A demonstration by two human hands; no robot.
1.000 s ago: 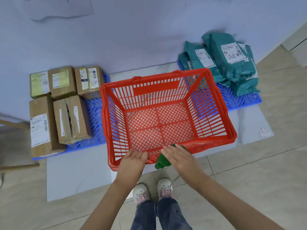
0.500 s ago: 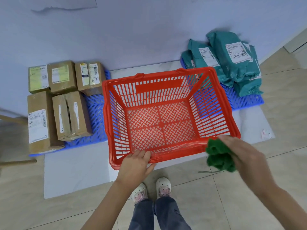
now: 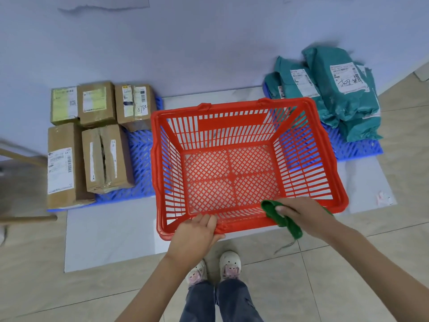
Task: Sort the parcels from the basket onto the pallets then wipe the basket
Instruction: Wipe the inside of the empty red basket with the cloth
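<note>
Cloth (image 3: 282, 218) back at basket (image 3: 311, 126) rim (five boxes (image 3: 105, 160), two pallets (image 3: 139, 163)).

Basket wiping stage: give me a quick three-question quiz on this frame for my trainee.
1. True or false: the red basket holds parcels.
2. The right hand holds: A) a green cloth B) a box C) nothing.
3. Which pallet, by the person's own side, carries the cardboard boxes?

Key: 1 false, it is empty. 2 A. 3 the left blue pallet; the teal bags lie on the right one. The left hand grips the near rim.
</note>
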